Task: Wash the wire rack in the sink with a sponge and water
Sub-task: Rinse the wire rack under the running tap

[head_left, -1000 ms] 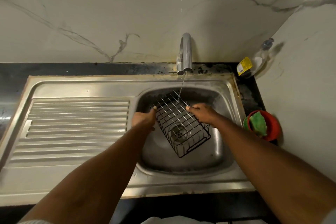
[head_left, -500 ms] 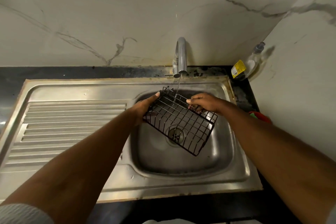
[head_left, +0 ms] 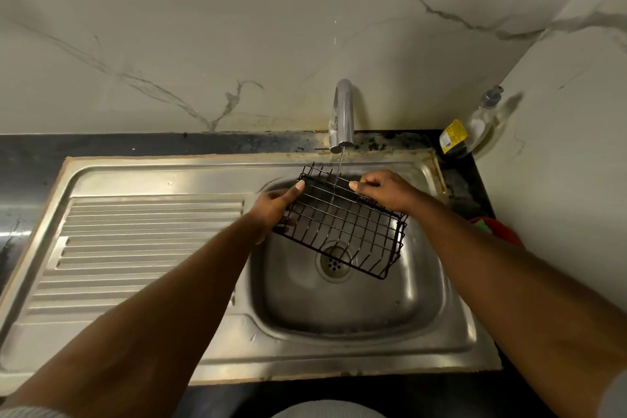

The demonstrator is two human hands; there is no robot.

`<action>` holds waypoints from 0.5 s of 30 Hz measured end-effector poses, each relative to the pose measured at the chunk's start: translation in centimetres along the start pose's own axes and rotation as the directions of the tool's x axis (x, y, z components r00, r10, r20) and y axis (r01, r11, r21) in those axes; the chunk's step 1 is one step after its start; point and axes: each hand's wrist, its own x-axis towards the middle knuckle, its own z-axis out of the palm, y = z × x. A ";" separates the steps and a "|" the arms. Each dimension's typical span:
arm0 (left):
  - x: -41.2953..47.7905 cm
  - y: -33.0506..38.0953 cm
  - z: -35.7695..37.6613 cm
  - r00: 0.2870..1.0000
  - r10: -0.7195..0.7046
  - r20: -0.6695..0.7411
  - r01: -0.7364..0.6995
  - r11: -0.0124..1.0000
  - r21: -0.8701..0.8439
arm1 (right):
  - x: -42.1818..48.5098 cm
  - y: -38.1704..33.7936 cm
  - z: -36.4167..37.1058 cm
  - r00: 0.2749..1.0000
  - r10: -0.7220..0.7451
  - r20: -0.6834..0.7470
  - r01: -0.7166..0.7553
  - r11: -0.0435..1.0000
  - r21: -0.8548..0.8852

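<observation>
A black wire rack (head_left: 342, 231) hangs tilted over the steel sink basin (head_left: 346, 309), its far edge under the tap (head_left: 342, 112). A thin stream of water falls from the spout onto the rack. My left hand (head_left: 276, 210) grips the rack's left end, thumb on top. My right hand (head_left: 383, 192) grips the far right edge. A green sponge (head_left: 483, 226) sits in a red bowl (head_left: 502, 231) to the right, mostly hidden behind my right forearm.
A ribbed steel draining board (head_left: 142, 248) lies left of the basin. A clear soap bottle with a yellow label (head_left: 471, 129) stands in the back right corner against the marble wall. Black countertop surrounds the sink.
The rack has been lifted out of the basin and turned flatter, its far edge now up under the water stream. Both hands rose with it and kept their hold.
</observation>
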 end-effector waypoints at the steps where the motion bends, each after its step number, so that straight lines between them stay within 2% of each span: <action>1: -0.1 0.0 -0.3 1.000 0.011 0.014 -0.011 1.000 -0.022 | 0.0 -0.5 -0.1 1.000 -0.015 0.001 0.015 1.000 -0.002; 3: -0.5 0.3 -1.3 0.998 0.007 0.058 -0.004 0.998 -0.062 | 0.0 -1.9 -0.3 0.999 -0.048 0.006 0.048 0.998 -0.028; 7: -1.0 1.3 -3.2 0.988 -0.045 0.149 0.049 0.999 -0.022 | 0.4 -3.7 -0.3 0.994 -0.103 0.040 0.106 0.992 -0.072; 10: -1.3 2.1 -3.1 0.999 0.037 0.021 -0.038 0.999 0.023 | 0.9 -4.7 0.3 0.990 -0.137 0.039 0.140 0.985 -0.100; 15: -1.7 1.4 -2.9 0.990 0.114 -0.088 -0.113 0.994 0.015 | 0.8 -5.5 0.9 0.974 -0.208 -0.090 0.204 0.978 -0.047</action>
